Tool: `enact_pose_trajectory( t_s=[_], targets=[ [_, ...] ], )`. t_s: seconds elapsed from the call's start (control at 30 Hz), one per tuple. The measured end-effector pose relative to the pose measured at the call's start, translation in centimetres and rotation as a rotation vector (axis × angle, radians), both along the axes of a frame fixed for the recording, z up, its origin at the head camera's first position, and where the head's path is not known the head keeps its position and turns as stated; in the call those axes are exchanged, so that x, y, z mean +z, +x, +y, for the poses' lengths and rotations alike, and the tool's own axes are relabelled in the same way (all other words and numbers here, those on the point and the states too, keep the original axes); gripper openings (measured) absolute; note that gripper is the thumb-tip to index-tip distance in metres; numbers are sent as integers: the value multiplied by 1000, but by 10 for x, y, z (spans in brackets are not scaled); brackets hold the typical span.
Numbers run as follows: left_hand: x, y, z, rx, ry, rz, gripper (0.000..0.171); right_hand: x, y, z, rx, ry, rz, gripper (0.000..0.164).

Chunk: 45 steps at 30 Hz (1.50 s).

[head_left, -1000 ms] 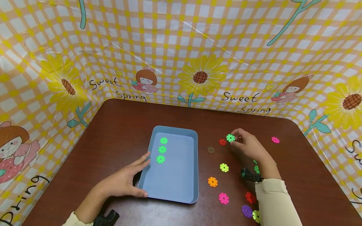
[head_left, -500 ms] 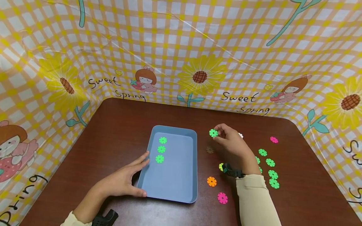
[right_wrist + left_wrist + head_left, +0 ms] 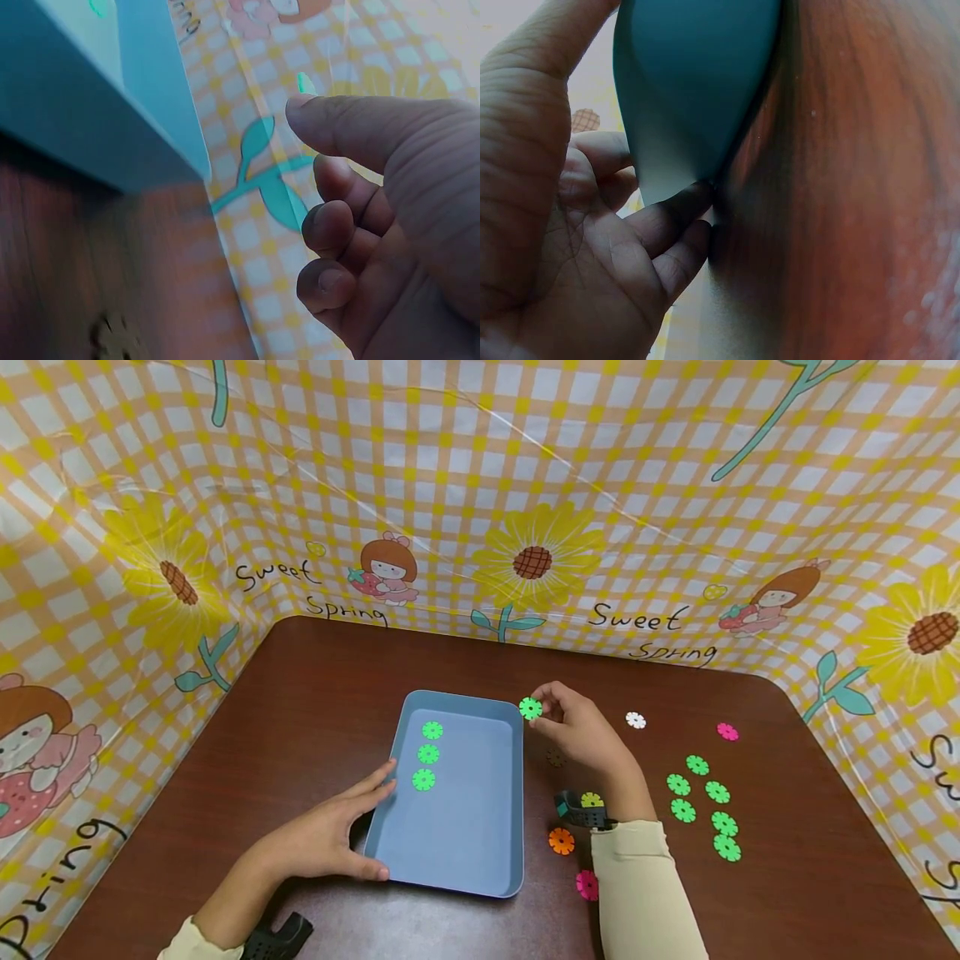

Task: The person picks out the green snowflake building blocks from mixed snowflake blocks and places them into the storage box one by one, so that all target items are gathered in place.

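Note:
A blue-grey rectangular tray (image 3: 468, 827) lies on the dark wooden table, with three green notched plastic discs (image 3: 428, 754) in a column along its left side. My left hand (image 3: 322, 842) rests against the tray, fingers fairly straight at its left wall and thumb at the near left corner. Between thumb and fingertips, my right hand (image 3: 581, 727) pinches another green notched disc (image 3: 530, 708), held over the tray's far right corner. In the right wrist view, only a sliver of the held disc (image 3: 304, 83) shows past the thumb; the other fingers are curled.
Right of the tray lie a brown disc (image 3: 556, 758), a yellow disc (image 3: 592, 799), an orange disc (image 3: 561, 841) and a pink disc (image 3: 587, 885), partly hidden. Several green discs (image 3: 717, 792), a white disc (image 3: 636, 720) and another pink disc (image 3: 727, 732) lie farther right. A checked cloth (image 3: 450, 468) surrounds the table.
My right hand has carried the green disc leftward from among the loose discs to the tray's far right corner, uncovering green and white discs. The left hand has stayed put.

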State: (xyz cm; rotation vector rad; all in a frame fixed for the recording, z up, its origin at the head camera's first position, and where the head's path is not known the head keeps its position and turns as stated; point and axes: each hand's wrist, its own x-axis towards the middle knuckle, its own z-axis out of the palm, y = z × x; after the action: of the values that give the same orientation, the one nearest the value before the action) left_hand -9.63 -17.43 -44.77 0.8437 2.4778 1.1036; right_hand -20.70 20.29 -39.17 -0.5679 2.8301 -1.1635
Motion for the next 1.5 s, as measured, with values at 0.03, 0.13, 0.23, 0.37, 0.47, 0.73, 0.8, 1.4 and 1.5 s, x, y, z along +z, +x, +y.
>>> enact_pose_trajectory(
  t_s=[0.03, 0.13, 0.23, 0.37, 0.47, 0.73, 0.8, 1.4, 1.5],
  targets=[
    [0, 0, 0, 1, -2, 0, 111, 0, 0, -4, 7, -3, -2, 22],
    [0, 0, 0, 1, -7, 4, 110, 0, 2, -15, 33, -19, -11, 20],
    [0, -1, 0, 0, -8, 1, 110, -1, 3, -26, 64, -25, -3, 21],
    [0, -1, 0, -4, -8, -1, 110, -3, 5, -40, 96, -17, 16, 22],
    [-1, -1, -1, -5, -8, 1, 110, -5, 6, -50, 116, -7, 7, 23],
    [-2, -1, -1, -1, -5, 2, 110, -12, 10, -75, 199, 30, -25, 24],
    [-2, -2, -1, -3, -4, -3, 110, -15, 10, -79, 226, 44, -19, 24],
    [-1, -3, -2, -1, 6, -4, 110, -27, 21, -110, 451, 136, -103, 22],
    [-1, -3, -2, 1, 3, 1, 110, -29, 23, -113, 480, 153, -142, 20]
  ],
)
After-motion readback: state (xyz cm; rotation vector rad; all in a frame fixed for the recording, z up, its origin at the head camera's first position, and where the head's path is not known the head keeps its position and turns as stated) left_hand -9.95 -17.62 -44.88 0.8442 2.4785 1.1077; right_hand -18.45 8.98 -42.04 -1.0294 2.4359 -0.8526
